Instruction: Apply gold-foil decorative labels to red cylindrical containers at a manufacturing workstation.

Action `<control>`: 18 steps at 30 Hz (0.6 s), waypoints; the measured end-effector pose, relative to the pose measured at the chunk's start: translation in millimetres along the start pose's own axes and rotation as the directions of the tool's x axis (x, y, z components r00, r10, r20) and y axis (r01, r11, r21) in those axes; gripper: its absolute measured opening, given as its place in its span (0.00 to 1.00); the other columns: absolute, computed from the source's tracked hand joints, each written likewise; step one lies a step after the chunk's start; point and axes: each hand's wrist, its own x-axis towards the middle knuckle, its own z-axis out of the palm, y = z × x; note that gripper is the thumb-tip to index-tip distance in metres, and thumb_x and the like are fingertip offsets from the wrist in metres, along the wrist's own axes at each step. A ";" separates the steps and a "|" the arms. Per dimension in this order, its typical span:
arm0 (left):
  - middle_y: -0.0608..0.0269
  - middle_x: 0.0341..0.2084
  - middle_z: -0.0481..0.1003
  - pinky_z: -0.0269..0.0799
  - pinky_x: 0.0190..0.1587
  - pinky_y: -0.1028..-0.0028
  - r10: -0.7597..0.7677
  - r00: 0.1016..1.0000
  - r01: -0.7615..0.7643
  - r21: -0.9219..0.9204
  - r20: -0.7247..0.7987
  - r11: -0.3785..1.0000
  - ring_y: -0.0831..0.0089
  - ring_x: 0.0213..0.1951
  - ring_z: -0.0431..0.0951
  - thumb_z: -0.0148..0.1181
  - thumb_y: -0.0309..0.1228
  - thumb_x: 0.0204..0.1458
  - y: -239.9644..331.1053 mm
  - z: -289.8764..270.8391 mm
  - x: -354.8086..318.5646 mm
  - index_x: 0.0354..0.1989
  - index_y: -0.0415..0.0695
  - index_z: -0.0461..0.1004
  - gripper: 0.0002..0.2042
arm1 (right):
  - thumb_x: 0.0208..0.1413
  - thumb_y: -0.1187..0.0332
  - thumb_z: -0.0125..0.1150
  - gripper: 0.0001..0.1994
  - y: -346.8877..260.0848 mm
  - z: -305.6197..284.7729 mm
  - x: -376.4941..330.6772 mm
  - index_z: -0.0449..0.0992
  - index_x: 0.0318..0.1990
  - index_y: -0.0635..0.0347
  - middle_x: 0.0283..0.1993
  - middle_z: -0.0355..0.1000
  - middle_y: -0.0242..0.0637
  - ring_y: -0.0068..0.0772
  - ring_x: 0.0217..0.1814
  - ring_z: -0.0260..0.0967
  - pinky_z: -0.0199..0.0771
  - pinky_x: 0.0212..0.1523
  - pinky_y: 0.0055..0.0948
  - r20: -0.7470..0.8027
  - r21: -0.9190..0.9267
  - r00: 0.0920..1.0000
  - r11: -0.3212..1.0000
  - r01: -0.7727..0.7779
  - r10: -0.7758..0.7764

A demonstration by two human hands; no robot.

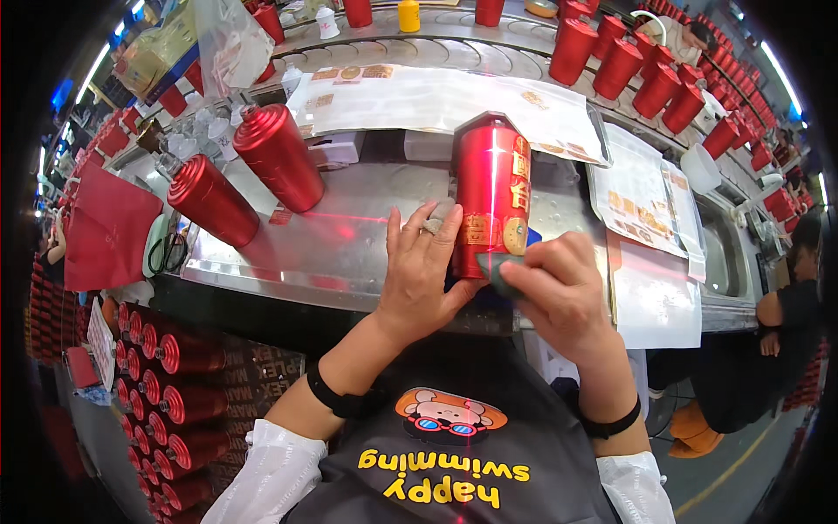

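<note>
A glossy red bottle [480, 188] with gold decals lies at the middle of the metal bench, against a dark cradle-like support [482, 118]. My left hand [417, 278] grips its lower left side, with the fingers along the wall and the thumb near the base. A ring-like band sits on one finger. In my right hand [566, 293] a small dark green scraper or pad [497, 273] is pinched, pressed to the bottle just below a round gold decal [515, 234]. The underside of the bottle is hidden.
Two red bottles [278, 157] [212, 203] stand at left, near scissors [175, 253]. Decal sheets [419, 100] [646, 196] lie behind and right. A curved conveyor [436, 48] carries more bottles. Several red bottles [179, 402] are stacked lower left; a person [759, 336] sits at right.
</note>
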 end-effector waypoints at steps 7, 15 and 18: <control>0.53 0.52 0.72 0.38 0.67 0.49 0.221 0.968 -0.233 -0.105 -0.121 0.967 0.51 0.62 0.60 0.64 0.34 0.45 8.4 -6.8 -5.2 0.59 0.37 0.65 0.30 | 0.39 0.78 0.69 0.13 -5.3 -4.7 -23.0 0.77 0.37 0.62 0.31 0.69 0.37 0.33 0.30 0.66 0.65 0.29 0.28 -0.140 0.270 0.936 0.922 -0.278 0.323; 0.58 0.49 0.75 0.45 0.66 0.51 0.230 0.962 -0.236 -0.027 -0.145 0.971 0.59 0.57 0.67 0.59 0.28 0.50 10.0 -1.7 -14.2 0.54 0.40 0.72 0.20 | 0.55 0.78 0.55 0.13 2.4 -7.5 -73.6 0.71 0.49 0.66 0.45 0.73 0.48 0.38 0.46 0.72 0.71 0.45 0.30 -0.258 0.254 0.758 0.799 -0.545 0.599; 0.58 0.49 0.75 0.46 0.66 0.51 0.234 0.964 -0.242 -0.044 -0.129 0.969 0.58 0.57 0.67 0.58 0.28 0.51 11.4 -3.7 -17.8 0.54 0.39 0.71 0.20 | 0.49 0.87 0.47 0.17 18.7 -35.8 -109.8 0.73 0.47 0.66 0.60 0.65 0.51 0.46 0.60 0.65 0.64 0.58 0.33 -0.194 -0.064 0.813 0.820 -0.569 0.549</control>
